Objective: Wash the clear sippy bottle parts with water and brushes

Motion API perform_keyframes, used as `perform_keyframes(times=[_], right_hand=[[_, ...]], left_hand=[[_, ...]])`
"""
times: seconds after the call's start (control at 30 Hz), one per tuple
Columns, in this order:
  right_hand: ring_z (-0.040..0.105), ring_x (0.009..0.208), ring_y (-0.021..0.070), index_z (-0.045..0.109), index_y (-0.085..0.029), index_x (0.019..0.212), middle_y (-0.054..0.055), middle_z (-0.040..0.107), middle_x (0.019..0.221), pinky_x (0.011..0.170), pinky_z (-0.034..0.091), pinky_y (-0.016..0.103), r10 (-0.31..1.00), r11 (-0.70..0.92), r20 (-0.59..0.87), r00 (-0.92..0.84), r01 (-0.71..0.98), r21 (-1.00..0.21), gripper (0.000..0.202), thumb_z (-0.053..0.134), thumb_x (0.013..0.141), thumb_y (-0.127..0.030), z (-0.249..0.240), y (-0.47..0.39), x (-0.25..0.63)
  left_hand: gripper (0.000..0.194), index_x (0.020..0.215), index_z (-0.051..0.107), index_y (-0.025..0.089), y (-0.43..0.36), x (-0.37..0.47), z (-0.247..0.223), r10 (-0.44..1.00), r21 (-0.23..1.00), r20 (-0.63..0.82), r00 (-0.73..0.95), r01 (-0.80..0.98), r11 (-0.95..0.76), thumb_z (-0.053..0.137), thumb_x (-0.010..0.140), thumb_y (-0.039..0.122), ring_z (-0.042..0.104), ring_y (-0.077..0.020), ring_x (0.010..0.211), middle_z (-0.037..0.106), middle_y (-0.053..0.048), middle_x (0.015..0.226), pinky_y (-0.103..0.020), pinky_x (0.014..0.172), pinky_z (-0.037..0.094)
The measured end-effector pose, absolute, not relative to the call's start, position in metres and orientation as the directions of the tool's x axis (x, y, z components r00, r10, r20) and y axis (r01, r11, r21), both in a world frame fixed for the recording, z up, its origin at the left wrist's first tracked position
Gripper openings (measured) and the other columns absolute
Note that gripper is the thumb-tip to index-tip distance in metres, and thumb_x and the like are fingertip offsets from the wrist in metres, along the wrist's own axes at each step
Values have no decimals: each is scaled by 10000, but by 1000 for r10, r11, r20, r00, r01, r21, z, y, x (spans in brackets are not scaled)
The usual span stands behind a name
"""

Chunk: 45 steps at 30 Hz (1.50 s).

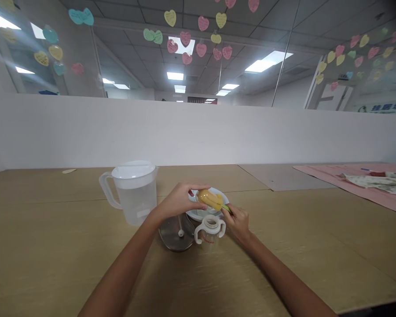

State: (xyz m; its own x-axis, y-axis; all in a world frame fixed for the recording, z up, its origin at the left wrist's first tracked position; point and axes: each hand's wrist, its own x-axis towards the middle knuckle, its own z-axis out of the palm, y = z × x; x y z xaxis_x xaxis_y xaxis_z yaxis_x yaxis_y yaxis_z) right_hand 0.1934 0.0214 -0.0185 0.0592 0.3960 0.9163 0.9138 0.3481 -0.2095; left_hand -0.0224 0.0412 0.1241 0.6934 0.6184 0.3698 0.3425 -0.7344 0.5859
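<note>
Above the white bowl (223, 194), the right hand (239, 223) gripped the green handle (226, 208), likely the surest hold, of a soft-looking, light sponge brush (212, 200); the left hand (179, 201) pinched what seemed a clear cap (195, 198) at its tip

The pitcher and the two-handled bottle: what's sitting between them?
In the head view, a metal tray with a thin straw-like piece on it sits between pitcher and bottle; the left forearm crosses the stretch.
</note>
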Motion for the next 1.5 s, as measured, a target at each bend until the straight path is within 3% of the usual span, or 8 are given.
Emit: perform_keyframes(times=[0.37, 0.8, 1.13, 1.5], right_hand=[[367, 421, 72, 547, -152, 544, -21, 463, 443, 469, 268, 205, 417, 292, 907, 52, 938, -188, 404, 434, 858, -380, -20, 22, 194], [508, 497, 97, 611, -155, 670, 19, 578, 538, 525, 340, 217, 356, 338, 932, -66, 939, -63, 281, 470, 852, -316, -19, 21, 200], [402, 433, 79, 522, -170, 548, -17, 467, 449, 481, 289, 218, 314, 321, 945, -92, 947, -14, 356, 462, 855, -340, -17, 23, 207], [322, 425, 68, 426, -172, 491, -38, 385, 441, 467, 265, 206, 355, 325, 934, 42, 931, -166, 408, 441, 856, -355, -17, 22, 198]], left_hand=[[518, 1115, 604, 237, 33, -22, 129, 579, 545, 434, 690, 311, -779, 720, 622, 344, 573, -173, 911, 643, -10, 1083, -242, 766, 428], [529, 1099, 613, 237, 29, -22, 132, 559, 544, 467, 685, 276, -792, 749, 591, 294, 562, -193, 1006, 622, -30, 1134, -278, 867, 423], [508, 1097, 610, 235, 29, -19, 129, 542, 481, 482, 688, 310, -820, 735, 612, 321, 547, -198, 1052, 621, -29, 1137, -303, 919, 397], [502, 1141, 580, 257, 32, -19, 125, 557, 527, 478, 679, 285, -800, 701, 656, 307, 548, -182, 1020, 606, -15, 1156, -265, 843, 428]])
